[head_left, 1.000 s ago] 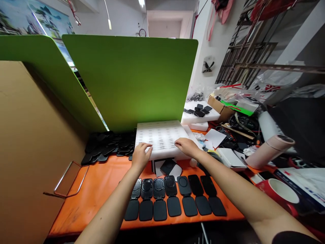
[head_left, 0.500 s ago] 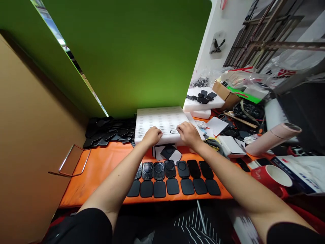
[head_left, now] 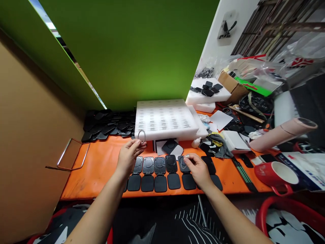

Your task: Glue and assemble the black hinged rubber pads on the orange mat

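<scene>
My left hand (head_left: 132,152) pinches a thin metal ring (head_left: 141,136), raised in front of the white foam block (head_left: 165,117). In my right hand (head_left: 198,167) is another thin ring (head_left: 183,163), held over a black hinged case (head_left: 188,181) in the row. More hinged black cases (head_left: 159,166) lie opened out along the orange table, their upper halves away from me and their flat square halves toward me. Some upper halves show a grid with a circle. Rows of rings stand in slots in the foam block.
A pile of black pieces (head_left: 109,125) lies at the back left, beside a bent wire frame (head_left: 73,154). On the right are a red mug (head_left: 276,176), a pink bottle (head_left: 284,134), a small white bottle (head_left: 196,142) and cloths. A green panel (head_left: 127,51) stands behind.
Both hands have come back from the foam block toward me, each now holding a ring. My left hand moved left; my right hand lowered to the case row. The view shifted slightly.
</scene>
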Available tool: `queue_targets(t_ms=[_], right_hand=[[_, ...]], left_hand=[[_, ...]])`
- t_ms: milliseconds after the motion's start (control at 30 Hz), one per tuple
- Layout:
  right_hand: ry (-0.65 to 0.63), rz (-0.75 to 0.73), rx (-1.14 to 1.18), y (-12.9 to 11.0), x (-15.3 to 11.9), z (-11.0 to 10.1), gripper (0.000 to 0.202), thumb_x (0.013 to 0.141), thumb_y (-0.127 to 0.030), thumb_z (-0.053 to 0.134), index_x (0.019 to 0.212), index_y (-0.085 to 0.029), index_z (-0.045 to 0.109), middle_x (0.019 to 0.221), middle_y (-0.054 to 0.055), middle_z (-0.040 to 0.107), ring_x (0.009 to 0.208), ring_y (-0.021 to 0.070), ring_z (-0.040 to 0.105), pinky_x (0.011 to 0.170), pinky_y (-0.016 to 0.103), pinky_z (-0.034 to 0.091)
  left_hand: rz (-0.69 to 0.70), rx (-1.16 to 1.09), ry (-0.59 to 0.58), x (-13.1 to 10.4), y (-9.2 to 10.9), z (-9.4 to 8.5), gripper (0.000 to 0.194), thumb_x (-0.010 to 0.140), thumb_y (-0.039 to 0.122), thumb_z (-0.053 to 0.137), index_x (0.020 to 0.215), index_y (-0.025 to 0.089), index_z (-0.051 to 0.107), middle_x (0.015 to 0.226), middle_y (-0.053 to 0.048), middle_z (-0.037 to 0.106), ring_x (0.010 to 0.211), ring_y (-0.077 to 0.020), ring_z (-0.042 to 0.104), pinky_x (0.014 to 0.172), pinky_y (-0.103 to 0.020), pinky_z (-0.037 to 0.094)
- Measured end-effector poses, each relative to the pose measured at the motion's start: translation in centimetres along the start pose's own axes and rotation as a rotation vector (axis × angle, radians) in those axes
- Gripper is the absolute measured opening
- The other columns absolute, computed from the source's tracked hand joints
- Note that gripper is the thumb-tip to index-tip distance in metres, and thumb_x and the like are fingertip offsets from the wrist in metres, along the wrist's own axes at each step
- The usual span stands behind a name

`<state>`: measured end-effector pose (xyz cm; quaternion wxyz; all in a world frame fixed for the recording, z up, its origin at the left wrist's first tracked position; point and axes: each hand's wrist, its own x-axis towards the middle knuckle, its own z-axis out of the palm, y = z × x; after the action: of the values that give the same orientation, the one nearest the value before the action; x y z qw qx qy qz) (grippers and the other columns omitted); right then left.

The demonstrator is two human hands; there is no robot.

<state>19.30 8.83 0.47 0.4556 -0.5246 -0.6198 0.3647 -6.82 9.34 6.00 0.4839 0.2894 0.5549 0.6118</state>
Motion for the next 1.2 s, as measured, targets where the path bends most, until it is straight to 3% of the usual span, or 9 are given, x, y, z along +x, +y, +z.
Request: queue_targets(t_ms=[100, 167, 267, 433, 533, 633, 767, 1033, 1200], right_hand=[[0.007, -0.081, -0.09, 0.5, 0.0, 0.4, 0.023, 0.081, -0.034, 0.056, 0.099, -0.024, 0.065, 0.104, 0.009, 0.061, 0.094, 0.0237, 0.059, 0.084, 0.039, 0.049], [-0.012, -0.067, -0.1, 0.9, 0.3, 0.8, 0.03, 0.08, -0.034, 0.055, 0.107, -0.023, 0.063, 0.112, 0.011, 0.06, 0.095, 0.024, 0.06, 0.085, 0.041, 0.049], [-0.049, 0.097, -0.028, 1.7, 1.3, 1.8, 0.028, 0.078, -0.035, 0.055, 0.099, -0.021, 0.065, 0.096, 0.009, 0.066, 0.084, 0.0227, 0.064, 0.081, 0.04, 0.051], [-0.094, 0.294, 0.144, 3.6, 2.9, 4.9, 0.022, 0.071, -0.034, 0.056, 0.085, -0.019, 0.062, 0.077, 0.003, 0.067, 0.071, 0.0192, 0.065, 0.072, 0.035, 0.053], [-0.085, 0.23, 0.052, 4.5, 3.2, 6.5, 0.018, 0.072, -0.03, 0.052, 0.084, -0.02, 0.062, 0.082, 0.002, 0.067, 0.072, 0.0176, 0.064, 0.073, 0.033, 0.052], [-0.088, 0.072, -0.137, 4.7, 3.1, 7.1, 0.017, 0.075, -0.026, 0.05, 0.083, -0.022, 0.064, 0.088, 0.002, 0.067, 0.083, 0.0182, 0.063, 0.079, 0.033, 0.049], [-0.126, -0.059, -0.282, 4.4, 3.0, 7.1, 0.021, 0.079, -0.022, 0.046, 0.085, -0.022, 0.065, 0.089, 0.004, 0.067, 0.088, 0.0186, 0.061, 0.08, 0.031, 0.047], [-0.117, -0.112, -0.494, 4.6, 3.0, 6.9, 0.02, 0.081, -0.019, 0.05, 0.088, -0.02, 0.07, 0.087, 0.006, 0.069, 0.089, 0.0207, 0.06, 0.083, 0.033, 0.046], [-0.141, -0.156, -0.507, 4.6, 2.6, 6.5, 0.023, 0.083, -0.018, 0.049, 0.094, -0.018, 0.07, 0.092, 0.008, 0.069, 0.091, 0.0212, 0.06, 0.085, 0.034, 0.046]], left_hand=[[-0.014, -0.029, 0.11, -1.5, -2.2, -1.5, 0.036, 0.058, 0.036, 0.078, 0.081, 0.013, 0.062, 0.075, -0.005, 0.069, 0.072, -0.0158, 0.065, 0.069, -0.026, 0.05], [0.014, 0.023, 0.12, -2.1, -3.5, -2.1, 0.046, 0.058, 0.033, 0.079, 0.096, 0.014, 0.061, 0.071, -0.003, 0.069, 0.07, -0.016, 0.065, 0.067, -0.026, 0.051], [-0.045, 0.138, 0.025, -2.7, -5.2, -2.3, 0.057, 0.063, 0.034, 0.075, 0.113, 0.015, 0.056, 0.07, -0.004, 0.07, 0.066, -0.0176, 0.066, 0.062, -0.027, 0.052], [-0.067, 0.682, -0.165, -3.3, -7.0, -1.3, 0.028, 0.083, 0.03, 0.052, 0.103, 0.016, 0.066, 0.082, -0.006, 0.072, 0.069, -0.0184, 0.068, 0.066, -0.029, 0.054], [-0.003, 0.884, -0.196, -3.0, -7.3, -0.3, 0.025, 0.084, 0.026, 0.052, 0.1, 0.02, 0.069, 0.09, -0.005, 0.073, 0.086, -0.0207, 0.067, 0.082, -0.032, 0.05], [0.021, 0.971, -0.205, -2.5, -7.3, 0.2, 0.024, 0.083, 0.024, 0.054, 0.1, 0.021, 0.07, 0.098, -0.006, 0.072, 0.097, -0.023, 0.064, 0.09, -0.033, 0.046], [0.039, 1.056, -0.225, -2.1, -7.3, 0.4, 0.026, 0.085, 0.023, 0.052, 0.105, 0.02, 0.069, 0.104, -0.006, 0.07, 0.101, -0.0226, 0.063, 0.091, -0.031, 0.045], [0.069, 1.132, -0.273, -1.8, -8.0, 1.0, 0.027, 0.087, 0.026, 0.051, 0.107, 0.022, 0.068, 0.106, -0.004, 0.07, 0.099, -0.0204, 0.063, 0.086, -0.028, 0.044], [0.084, 1.165, -0.286, -1.7, -8.3, 1.4, 0.028, 0.088, 0.027, 0.05, 0.109, 0.022, 0.067, 0.104, -0.004, 0.071, 0.097, -0.0194, 0.064, 0.083, -0.026, 0.045]])
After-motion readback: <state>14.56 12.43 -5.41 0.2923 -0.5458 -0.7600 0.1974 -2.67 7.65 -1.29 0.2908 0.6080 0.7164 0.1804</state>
